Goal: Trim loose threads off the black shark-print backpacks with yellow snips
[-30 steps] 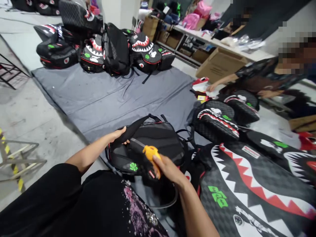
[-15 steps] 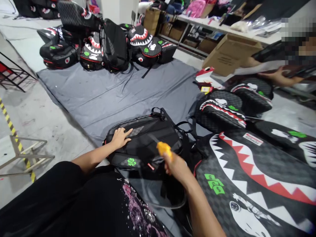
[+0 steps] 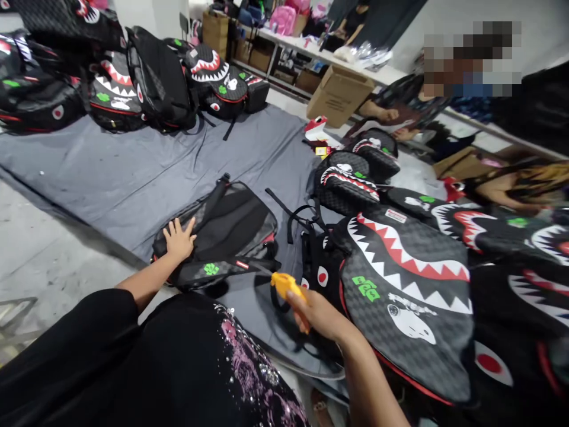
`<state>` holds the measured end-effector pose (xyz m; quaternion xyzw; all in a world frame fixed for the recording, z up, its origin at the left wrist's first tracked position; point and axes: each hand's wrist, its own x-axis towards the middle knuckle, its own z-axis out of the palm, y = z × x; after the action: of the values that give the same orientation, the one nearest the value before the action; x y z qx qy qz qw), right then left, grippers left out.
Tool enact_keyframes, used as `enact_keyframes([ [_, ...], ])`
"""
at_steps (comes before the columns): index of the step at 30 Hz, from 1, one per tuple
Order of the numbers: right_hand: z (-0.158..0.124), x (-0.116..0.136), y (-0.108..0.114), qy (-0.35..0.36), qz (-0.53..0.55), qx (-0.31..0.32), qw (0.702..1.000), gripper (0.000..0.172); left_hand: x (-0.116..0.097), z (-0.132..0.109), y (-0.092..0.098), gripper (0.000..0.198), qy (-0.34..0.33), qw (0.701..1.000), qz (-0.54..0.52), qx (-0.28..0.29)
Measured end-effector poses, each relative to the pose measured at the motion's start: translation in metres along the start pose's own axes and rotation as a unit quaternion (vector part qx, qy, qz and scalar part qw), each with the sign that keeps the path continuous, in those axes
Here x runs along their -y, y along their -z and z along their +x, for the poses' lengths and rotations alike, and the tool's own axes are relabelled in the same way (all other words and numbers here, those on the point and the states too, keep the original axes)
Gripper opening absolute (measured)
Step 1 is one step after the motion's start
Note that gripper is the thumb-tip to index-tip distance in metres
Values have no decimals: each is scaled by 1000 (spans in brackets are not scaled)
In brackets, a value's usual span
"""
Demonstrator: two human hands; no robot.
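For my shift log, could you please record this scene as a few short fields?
Left: left hand flat on black backpack
Right: right hand gripping yellow tool
Surface: grey mat on the floor
Nearby: shark-mouth backpack, backpack pile, cardboard box, seated person
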<state>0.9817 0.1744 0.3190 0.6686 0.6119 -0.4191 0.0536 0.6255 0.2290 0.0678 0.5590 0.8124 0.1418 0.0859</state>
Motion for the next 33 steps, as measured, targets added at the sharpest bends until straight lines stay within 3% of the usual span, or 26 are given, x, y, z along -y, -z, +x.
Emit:
enact_keyframes([
  [2, 4, 14, -12, -30, -46, -107, 993, 32, 12, 19, 8, 62, 40, 999, -1, 20],
  [3, 9, 23, -17, -34, -53, -122, 991, 31, 13, 27, 13, 64, 48, 998, -12, 41],
  [5, 20, 42, -24, 2, -36, -62, 997, 34, 6, 33, 25, 67, 29, 996, -47, 66],
  [6, 26, 52, -26, 25, -33, -47, 998, 35, 0, 30, 31, 70, 1, 996, -64, 56],
  [7, 33, 63, -29, 31, -47, -74, 996, 36, -7, 23, 37, 72, -42, 995, -81, 37],
  [9, 46, 82, -32, 2, -97, -187, 978, 35, -23, 3, 45, 78, -169, 979, -117, 15],
  [10, 53, 90, -34, -11, -106, -205, 973, 35, -30, -8, 48, 83, -234, 962, -136, 30],
  [12, 63, 102, -37, 1, -84, -120, 989, 35, -41, -25, 48, 92, -304, 927, -184, 115],
  [13, 66, 106, -38, 14, -67, -77, 995, 35, -44, -29, 46, 92, -298, 915, -219, 161],
  [14, 67, 108, -38, 15, -58, -73, 995, 34, -47, -29, 44, 88, -270, 908, -256, 195],
  [17, 58, 105, -34, -43, -47, -233, 970, 34, -47, -16, 35, 63, -175, 889, -357, 227],
  [18, 51, 100, -33, -49, -27, -242, 969, 36, -45, -9, 33, 52, -156, 882, -381, 229],
  [19, 43, 95, -33, -40, 2, -198, 979, 38, -42, -4, 31, 43, -138, 875, -399, 235],
  [21, 26, 81, -35, -1, 63, -30, 998, 44, -34, 4, 26, 40, -89, 857, -439, 255],
  [22, 21, 74, -37, 8, 79, 21, 997, 47, -30, 5, 23, 46, -62, 848, -456, 264],
  [23, 17, 69, -39, 1, 79, 23, 997, 48, -27, 5, 21, 51, -38, 841, -468, 271],
  [26, 23, 64, -44, -28, 34, -128, 991, 45, -28, -3, 20, 55, 5, 833, -480, 275],
  [28, 34, 70, -44, 7, 22, -111, 994, 46, -39, -13, 24, 46, 9, 839, -476, 262],
  [30, 42, 79, -41, 38, 11, -97, 995, 48, -54, -24, 29, 46, -13, 864, -452, 221],
  [33, 46, 79, -34, -8, -70, -197, 978, 47, -70, -37, 37, 59, -78, 909, -376, 162],
])
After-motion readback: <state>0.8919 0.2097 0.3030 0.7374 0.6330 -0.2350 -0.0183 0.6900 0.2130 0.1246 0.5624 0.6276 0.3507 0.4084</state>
